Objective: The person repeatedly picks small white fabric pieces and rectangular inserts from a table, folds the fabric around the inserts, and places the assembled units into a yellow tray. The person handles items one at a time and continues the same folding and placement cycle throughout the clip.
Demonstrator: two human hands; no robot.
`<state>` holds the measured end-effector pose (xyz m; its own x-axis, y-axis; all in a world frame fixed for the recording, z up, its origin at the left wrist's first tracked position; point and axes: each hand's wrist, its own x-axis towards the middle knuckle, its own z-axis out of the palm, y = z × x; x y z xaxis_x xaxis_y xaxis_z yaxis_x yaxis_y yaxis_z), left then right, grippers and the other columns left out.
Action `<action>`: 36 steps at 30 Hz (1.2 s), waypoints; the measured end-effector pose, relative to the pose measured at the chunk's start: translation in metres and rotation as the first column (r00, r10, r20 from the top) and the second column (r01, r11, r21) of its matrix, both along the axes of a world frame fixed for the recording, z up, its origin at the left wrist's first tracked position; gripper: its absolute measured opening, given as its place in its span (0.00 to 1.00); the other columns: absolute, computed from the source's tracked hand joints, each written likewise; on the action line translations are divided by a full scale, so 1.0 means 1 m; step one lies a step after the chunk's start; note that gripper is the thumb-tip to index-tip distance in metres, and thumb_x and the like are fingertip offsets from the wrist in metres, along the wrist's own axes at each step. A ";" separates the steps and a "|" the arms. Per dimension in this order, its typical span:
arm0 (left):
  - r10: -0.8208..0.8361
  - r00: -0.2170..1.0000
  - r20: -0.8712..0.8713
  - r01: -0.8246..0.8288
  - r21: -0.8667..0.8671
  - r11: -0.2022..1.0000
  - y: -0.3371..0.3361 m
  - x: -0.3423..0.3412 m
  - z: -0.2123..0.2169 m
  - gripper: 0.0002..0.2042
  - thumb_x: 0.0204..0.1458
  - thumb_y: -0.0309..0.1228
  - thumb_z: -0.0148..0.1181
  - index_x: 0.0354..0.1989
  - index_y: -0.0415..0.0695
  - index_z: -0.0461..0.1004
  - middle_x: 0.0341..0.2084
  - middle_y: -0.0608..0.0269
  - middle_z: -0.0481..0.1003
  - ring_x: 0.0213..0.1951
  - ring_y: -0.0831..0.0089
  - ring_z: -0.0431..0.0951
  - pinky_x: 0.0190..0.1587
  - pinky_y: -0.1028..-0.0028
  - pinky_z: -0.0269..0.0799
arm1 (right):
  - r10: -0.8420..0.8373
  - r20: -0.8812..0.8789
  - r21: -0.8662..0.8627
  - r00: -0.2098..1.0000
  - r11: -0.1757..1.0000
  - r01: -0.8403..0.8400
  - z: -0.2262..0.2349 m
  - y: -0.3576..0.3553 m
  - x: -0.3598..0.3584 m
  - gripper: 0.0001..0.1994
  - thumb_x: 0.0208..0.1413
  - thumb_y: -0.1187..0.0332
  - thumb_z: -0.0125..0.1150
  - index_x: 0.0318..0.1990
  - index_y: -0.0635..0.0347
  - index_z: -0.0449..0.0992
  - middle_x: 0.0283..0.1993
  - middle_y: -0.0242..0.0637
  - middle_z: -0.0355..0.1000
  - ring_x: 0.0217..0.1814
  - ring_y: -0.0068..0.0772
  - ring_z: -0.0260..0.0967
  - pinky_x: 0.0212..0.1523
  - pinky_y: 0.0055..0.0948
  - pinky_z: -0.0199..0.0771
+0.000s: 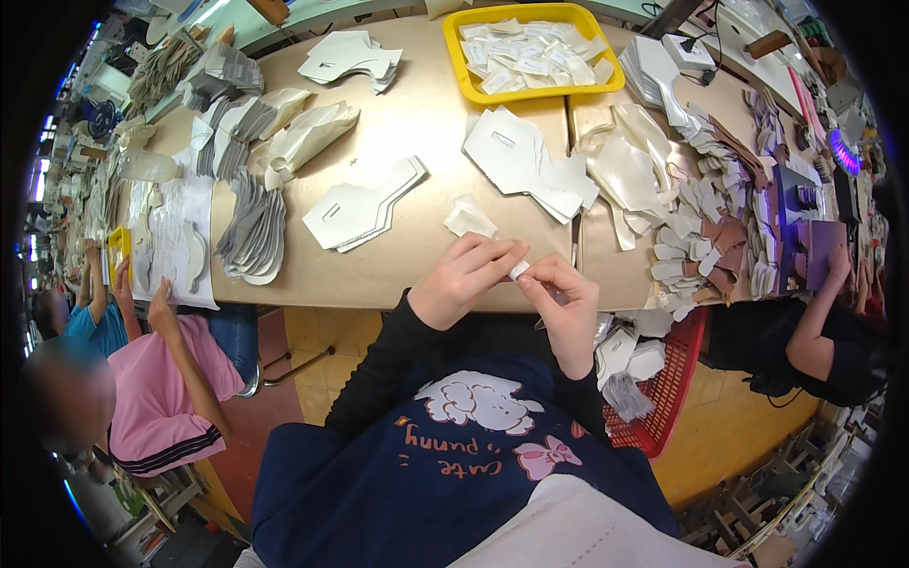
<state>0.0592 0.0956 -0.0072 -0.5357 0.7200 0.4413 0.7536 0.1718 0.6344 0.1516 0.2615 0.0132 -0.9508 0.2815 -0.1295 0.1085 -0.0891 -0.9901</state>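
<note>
Both my hands meet at the near edge of the tan table (417,142). My left hand (464,279) and my right hand (563,308) pinch a small white piece (518,270) between their fingertips. Just beyond them lies a small clear bag of white pieces (469,220). A stack of white die-cut sheets (365,208) rests to the left, another pile of white cut sheets (525,161) to the right. A yellow tray (454,57) holding several small white packets stands at the far side.
A red basket (677,374) with white pieces sits by my right elbow. A person in pink (161,379) sits at my left, a person in black (805,341) at my right. Grey and white cut stacks (251,227) and brown pieces (724,241) crowd the table.
</note>
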 end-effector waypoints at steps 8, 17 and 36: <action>0.041 0.998 -0.037 -0.042 -0.023 0.999 0.003 0.001 0.003 0.27 0.45 0.20 0.60 0.58 0.39 0.74 0.47 0.59 0.76 0.45 0.62 0.73 0.49 0.68 0.74 | -0.012 0.023 0.079 1.000 0.997 0.010 -0.001 -0.001 -0.001 0.02 0.57 0.80 0.62 0.33 0.70 0.78 0.31 0.26 0.68 0.28 0.11 0.56 0.28 0.16 0.51; 0.055 0.998 -0.019 -0.056 -0.026 0.998 0.006 0.002 -0.003 0.26 0.45 0.20 0.59 0.58 0.40 0.74 0.48 0.59 0.75 0.45 0.61 0.73 0.49 0.68 0.74 | -0.053 0.006 -0.029 0.999 0.998 0.053 -0.008 -0.002 -0.003 0.01 0.56 0.81 0.63 0.34 0.69 0.79 0.31 0.26 0.68 0.26 0.10 0.53 0.26 0.15 0.49; 0.029 0.999 -0.034 -0.030 -0.029 0.999 0.006 0.003 -0.004 0.28 0.43 0.19 0.59 0.59 0.40 0.74 0.48 0.59 0.75 0.45 0.61 0.74 0.49 0.68 0.74 | -0.063 0.013 0.143 0.998 0.988 0.060 -0.008 -0.005 -0.004 0.01 0.53 0.82 0.63 0.32 0.69 0.78 0.29 0.25 0.66 0.24 0.11 0.48 0.25 0.18 0.45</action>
<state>0.0627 0.1014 -0.0113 -0.5417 0.7172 0.4384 0.7689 0.2121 0.6032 0.1479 0.2566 0.0056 -0.9290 0.3563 -0.1001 0.1243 0.0455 -0.9912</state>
